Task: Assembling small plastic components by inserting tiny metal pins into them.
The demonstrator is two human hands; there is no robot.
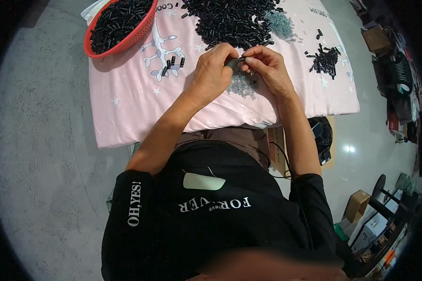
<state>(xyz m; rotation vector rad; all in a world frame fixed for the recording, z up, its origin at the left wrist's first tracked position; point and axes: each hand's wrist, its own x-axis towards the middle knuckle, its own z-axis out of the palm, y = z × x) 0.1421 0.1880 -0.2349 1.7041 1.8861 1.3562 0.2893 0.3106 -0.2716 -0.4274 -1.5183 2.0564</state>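
Observation:
My left hand (213,69) and my right hand (270,69) meet over the near middle of the cloth-covered table. Between the right thumb and fingers is a small black tubular piece (242,59). The left fingers are curled in close to it, with a dark grey band or wrap (231,63) showing at their tips. Whether the left hand grips anything else is hidden. Just below the hands lies a small heap of clear or silvery bits (243,87), too fine to name. Beyond them spreads a large pile of black tubular pieces (232,25).
A red plastic basket (126,43) full of black pieces stands at the far left. Several loose black pieces (173,64) lie near it. A smaller black pile (325,62) is at right, and a second heap of clear bits (281,25) lies farther back on the pink cloth (126,114).

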